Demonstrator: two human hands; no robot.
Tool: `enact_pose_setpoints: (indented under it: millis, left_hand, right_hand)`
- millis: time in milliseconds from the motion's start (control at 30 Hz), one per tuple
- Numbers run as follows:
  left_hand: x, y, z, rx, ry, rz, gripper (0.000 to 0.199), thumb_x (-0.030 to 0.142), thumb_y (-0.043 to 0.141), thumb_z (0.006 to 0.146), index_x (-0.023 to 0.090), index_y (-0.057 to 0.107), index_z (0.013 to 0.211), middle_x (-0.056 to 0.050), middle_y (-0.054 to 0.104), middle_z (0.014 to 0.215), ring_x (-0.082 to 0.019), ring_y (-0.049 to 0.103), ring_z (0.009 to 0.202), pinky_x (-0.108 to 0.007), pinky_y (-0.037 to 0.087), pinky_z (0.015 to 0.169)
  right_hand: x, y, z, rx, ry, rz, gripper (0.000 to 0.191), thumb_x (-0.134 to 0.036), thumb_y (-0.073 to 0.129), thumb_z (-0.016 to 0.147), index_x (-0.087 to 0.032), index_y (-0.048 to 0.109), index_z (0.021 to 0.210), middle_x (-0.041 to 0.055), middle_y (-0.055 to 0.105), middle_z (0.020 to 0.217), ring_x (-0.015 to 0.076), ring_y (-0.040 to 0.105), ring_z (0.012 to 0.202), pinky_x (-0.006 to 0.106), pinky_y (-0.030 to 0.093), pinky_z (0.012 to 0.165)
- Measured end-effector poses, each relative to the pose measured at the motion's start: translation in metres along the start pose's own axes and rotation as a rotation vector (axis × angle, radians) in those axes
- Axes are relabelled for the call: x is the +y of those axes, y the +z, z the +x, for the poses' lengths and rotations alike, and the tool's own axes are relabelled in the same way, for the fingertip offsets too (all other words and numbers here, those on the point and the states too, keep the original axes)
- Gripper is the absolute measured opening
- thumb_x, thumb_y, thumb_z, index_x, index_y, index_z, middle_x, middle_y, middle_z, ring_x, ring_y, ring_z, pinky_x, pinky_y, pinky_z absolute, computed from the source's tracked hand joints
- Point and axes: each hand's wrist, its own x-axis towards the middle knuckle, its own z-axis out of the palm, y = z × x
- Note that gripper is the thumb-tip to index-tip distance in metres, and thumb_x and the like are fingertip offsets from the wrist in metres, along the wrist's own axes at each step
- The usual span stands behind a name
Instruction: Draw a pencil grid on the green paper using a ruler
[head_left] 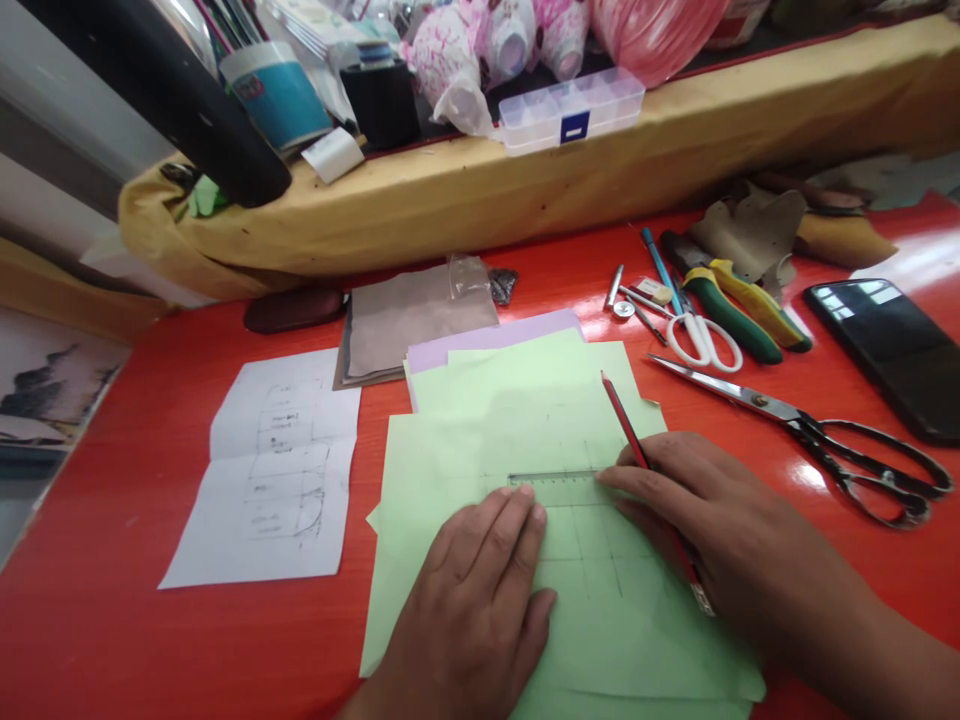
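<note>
A clear ruler (555,490) lies across pale green paper (442,450) that bears thin pencil lines crossing in a grid. My left hand (484,590) rests flat, fingers stretched out, its fingertips on the ruler's left end. Between the fingers of my right hand (694,510) is a red and black pencil (625,412), its point aimed up and away from the sheet. The right fingertips touch the ruler's other end. To the left, a creased white sheet (300,480) shows a hand-drawn pattern with markings.
Large black-handled scissors (806,430), white-handled scissors (705,340), green and yellow pliers (739,305) and a phone (892,350) lie at the right. Brown leather pieces (420,310) sit behind the paper. A cloth-covered ledge (450,205) holds a clear plastic box (574,108).
</note>
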Motion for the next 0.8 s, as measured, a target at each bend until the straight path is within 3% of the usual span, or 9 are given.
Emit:
enact_pose_setpoints:
  millis: [800]
  left_hand:
    - [0.0002,-0.0004,0.0000,-0.012,-0.003,0.002,0.044,0.026,0.051,0.110,0.007,0.062,0.147,-0.013,0.061,0.156,-0.029,0.053,0.145,-0.043,0.043,0.119]
  right_hand:
    - [-0.0008,-0.0008,0.0016,-0.005,0.010,0.011,0.033,-0.004,0.050,0.099,-0.018,0.072,0.119,0.0122,0.070,0.105,0.0266,0.067,0.090,0.039,0.057,0.079]
